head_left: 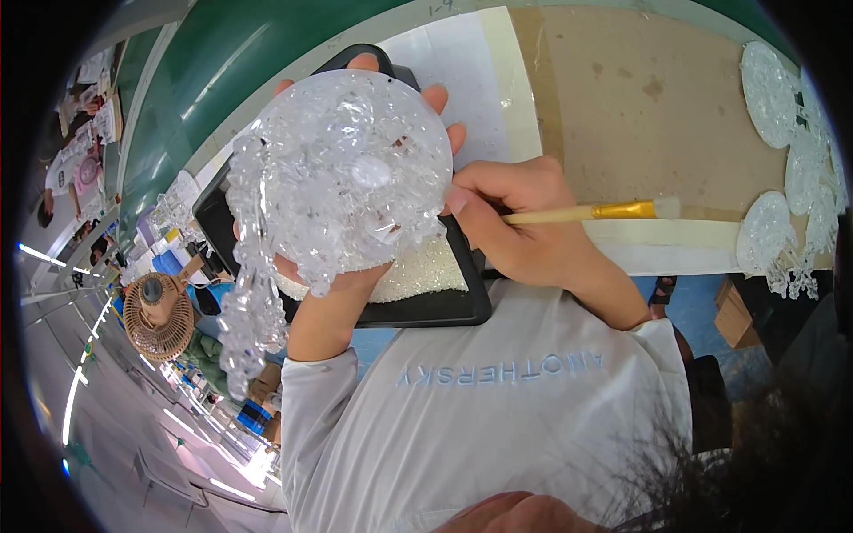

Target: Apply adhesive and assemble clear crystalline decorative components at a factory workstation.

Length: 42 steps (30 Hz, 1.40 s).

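A round clear plastic disc [355, 160], covered with clear crystal-like pieces, rests on my left hand [346, 286], whose palm is under it and whose fingertips show past its far edge. Strands of clear beads [249, 311] hang off the disc's left side. My right hand [529, 209] has its thumb and index finger at the disc's right edge. A paintbrush [569, 214] with a pale handle and gold ferrule lies in the same hand, bristles pointing right. Below the disc sits a black tray [418, 312] with pale glittery granules [426, 271], partly hidden.
A brown board [640, 107] covers the right of the green table [227, 67]. Several clear discs with beads [766, 233] lie at its right end. Beyond the left side are a brown fan [158, 315] and other people [62, 173]. A cardboard box [736, 315] stands low at right.
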Tool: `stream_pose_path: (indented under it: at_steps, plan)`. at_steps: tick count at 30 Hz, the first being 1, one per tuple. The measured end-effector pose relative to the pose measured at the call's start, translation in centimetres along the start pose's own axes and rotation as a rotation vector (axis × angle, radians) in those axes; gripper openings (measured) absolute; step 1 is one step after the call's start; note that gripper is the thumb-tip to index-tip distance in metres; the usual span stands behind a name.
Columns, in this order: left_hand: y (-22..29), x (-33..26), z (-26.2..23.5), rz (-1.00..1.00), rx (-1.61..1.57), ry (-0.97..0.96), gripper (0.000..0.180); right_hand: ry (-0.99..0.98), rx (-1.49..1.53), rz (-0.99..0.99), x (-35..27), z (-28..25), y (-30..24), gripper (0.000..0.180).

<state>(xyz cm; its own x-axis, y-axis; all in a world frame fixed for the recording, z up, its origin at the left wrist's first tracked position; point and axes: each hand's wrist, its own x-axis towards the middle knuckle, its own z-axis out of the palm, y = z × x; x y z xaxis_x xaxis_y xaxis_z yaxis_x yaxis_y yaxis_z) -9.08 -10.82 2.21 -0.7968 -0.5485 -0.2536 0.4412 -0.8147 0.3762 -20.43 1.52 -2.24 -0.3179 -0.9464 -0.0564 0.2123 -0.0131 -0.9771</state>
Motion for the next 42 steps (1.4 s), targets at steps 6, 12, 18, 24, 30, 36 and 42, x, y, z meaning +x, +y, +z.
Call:
stream_pose_path:
  at_steps: [6, 12, 18, 24, 30, 36, 42]
  plan:
    - [-0.7, 0.9, 2.8, -0.120, 0.639, 0.412, 0.106, -0.013, 0.085, 0.101, 0.0, -0.1, 0.2, 0.013]
    - [-0.2, 0.5, 2.3, -0.065, 0.658, 0.403, 0.106, -0.058, 0.042, 0.070, 0.1, -0.3, -0.1, 0.012]
    - [-0.7, 0.2, 2.0, -0.073, 0.674, 0.233, 0.104, -0.037, 0.131, 0.122, -0.1, -0.1, 0.3, 0.009]
    - [0.6, -0.2, 0.1, 0.022, 0.485, 0.166, 0.093, -0.074, 0.172, 0.057, 0.0, -0.3, 0.4, 0.011]
    - [0.3, -0.6, -1.2, 0.107, 0.074, 0.045, 0.091, -0.095, 0.227, 0.074, 0.0, -0.5, 0.3, 0.011]
    - [-0.3, -0.4, 0.4, 0.082, 0.331, 0.175, 0.094, -0.097, 0.222, 0.096, 0.0, -0.3, 0.5, 0.013]
    - [0.6, 0.2, 1.7, -0.108, 0.697, 0.275, 0.097, -0.019, 0.244, 0.147, 0.1, -0.3, 0.1, 0.012]
